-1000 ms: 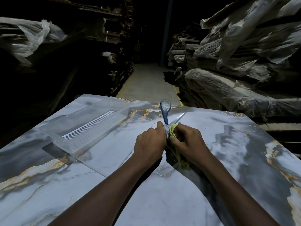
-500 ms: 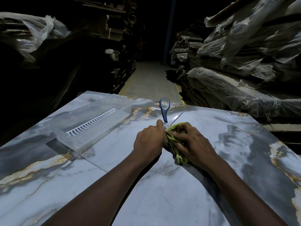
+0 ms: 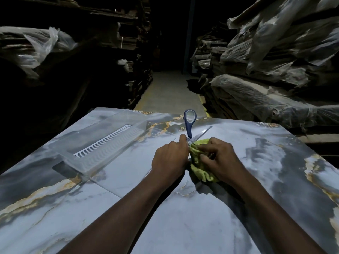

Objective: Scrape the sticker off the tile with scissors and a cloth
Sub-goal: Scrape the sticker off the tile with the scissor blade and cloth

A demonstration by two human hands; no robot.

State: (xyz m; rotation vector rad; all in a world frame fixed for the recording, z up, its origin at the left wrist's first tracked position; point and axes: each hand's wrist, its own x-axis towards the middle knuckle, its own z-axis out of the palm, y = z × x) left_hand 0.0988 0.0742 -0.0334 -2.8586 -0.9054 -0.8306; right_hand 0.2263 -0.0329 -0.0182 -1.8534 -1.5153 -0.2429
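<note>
Two hands meet near the middle of my view, over the grey, gold-veined marbled tile. My left hand is curled into a fist round the scissors, gripping them close to the pivot. One blue handle loop stands up and away from the knuckles, and one bare silver blade slants off to the far right, low over the tile, so the scissors are spread apart. The other handle and blade are hidden inside my grip and behind the cloth.

My right hand has its fingers curled and bunched into the green cloth, pinching it right beside the left hand. The cloth's top edge touches the scissors at the pivot, and its lower fold spills onto the tile beneath my wrist. The sticker itself I cannot make out; if it is under the hands or the cloth, it is covered.

Left of the hands, a clear plastic tray with a white slotted insert sits on the tile, set at an angle and well apart from the scissors. Beyond the far edge, a pale floor aisle runs between dark stacks, with plastic-wrapped bundles piled on the right and a loose plastic sheet on the left.
</note>
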